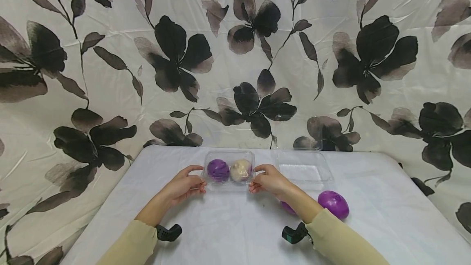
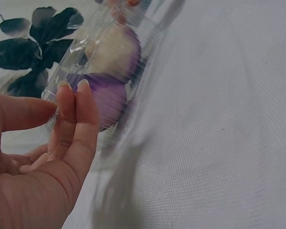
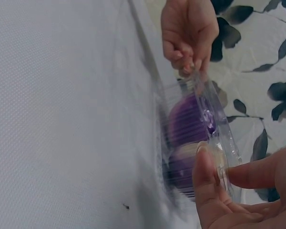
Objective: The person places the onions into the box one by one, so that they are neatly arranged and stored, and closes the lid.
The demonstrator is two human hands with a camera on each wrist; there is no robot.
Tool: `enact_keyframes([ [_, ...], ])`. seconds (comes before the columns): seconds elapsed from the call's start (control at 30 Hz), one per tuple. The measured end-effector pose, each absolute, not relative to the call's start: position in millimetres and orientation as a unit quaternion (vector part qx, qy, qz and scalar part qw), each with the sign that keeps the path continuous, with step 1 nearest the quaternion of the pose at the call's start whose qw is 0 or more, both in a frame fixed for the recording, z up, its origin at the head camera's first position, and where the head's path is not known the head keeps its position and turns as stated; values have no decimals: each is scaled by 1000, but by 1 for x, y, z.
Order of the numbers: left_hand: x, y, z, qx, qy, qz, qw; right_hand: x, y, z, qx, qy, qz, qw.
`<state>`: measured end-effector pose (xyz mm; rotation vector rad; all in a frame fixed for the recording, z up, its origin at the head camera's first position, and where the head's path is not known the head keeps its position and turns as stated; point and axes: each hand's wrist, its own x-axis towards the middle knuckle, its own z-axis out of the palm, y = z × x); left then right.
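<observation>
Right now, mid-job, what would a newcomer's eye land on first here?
Probably the floral backdrop, its dark blooms filling the head view behind the white table. Next, near the table's far edge, the left hand and right hand pinch opposite ends of a clear box holding a purple ball and a cream-and-purple one. A bright purple ball also stands out to the right.

A small, staged-looking nook, with a pale, creased sheet (image 1: pixel 220 64) printed with large dark flowers (image 1: pixel 179 62) hanging as a backdrop directly behind a surface (image 1: pixel 228 228) covered in white, finely textured cloth (image 2: pixel 205 119). The sheet hides the room beyond, so whether this is a home corner or a studio is hard to tell.
</observation>
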<state>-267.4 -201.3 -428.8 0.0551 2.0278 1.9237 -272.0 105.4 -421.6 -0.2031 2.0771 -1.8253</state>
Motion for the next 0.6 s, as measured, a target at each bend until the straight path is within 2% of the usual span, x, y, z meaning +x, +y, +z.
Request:
enact_keyframes([
  [0.6, -268, -201, -428, 17, 715, 677, 175, -271, 104, -423, -68, 739, -649, 169],
])
